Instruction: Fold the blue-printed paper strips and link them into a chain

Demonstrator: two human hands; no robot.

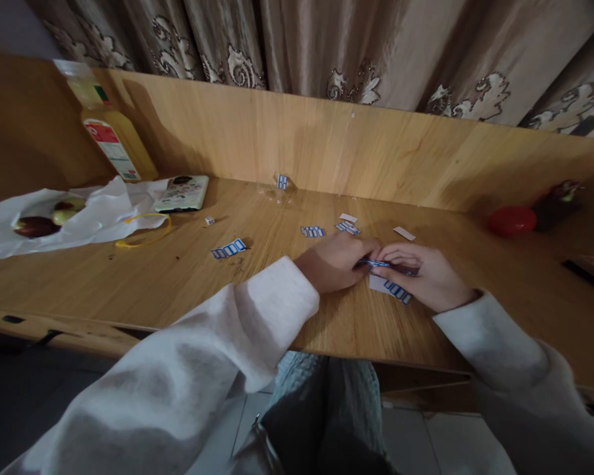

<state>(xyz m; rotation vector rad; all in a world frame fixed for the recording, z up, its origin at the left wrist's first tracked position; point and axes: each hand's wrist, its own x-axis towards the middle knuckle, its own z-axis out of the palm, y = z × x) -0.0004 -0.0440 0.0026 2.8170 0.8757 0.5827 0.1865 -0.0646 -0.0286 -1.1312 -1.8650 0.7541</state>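
My left hand (pixel 339 260) and my right hand (pixel 420 270) meet over the desk, both closed on a thin blue-and-white paper strip (pixel 375 263) held between their fingertips. Just below them lies a sheet of blue-bordered labels (pixel 398 291), with a plain white part beside it, partly covered by my right hand. Beyond my left hand are two small groups of blue-and-white labels, one on the left (pixel 312 231) and one on the right (pixel 348 228). Another label strip (pixel 229 249) rests further left, slightly raised at one end.
White paper slips (pixel 404 233) lie past my hands. At the left are a bottle of yellow liquid (pixel 116 142), a white plastic bag (pixel 2 221) with fruit, a patterned box (pixel 184 193) and a yellow loop (pixel 168 227). A red round object (pixel 512 221) sits at the right; a wooden board (pixel 301 138) rises behind.
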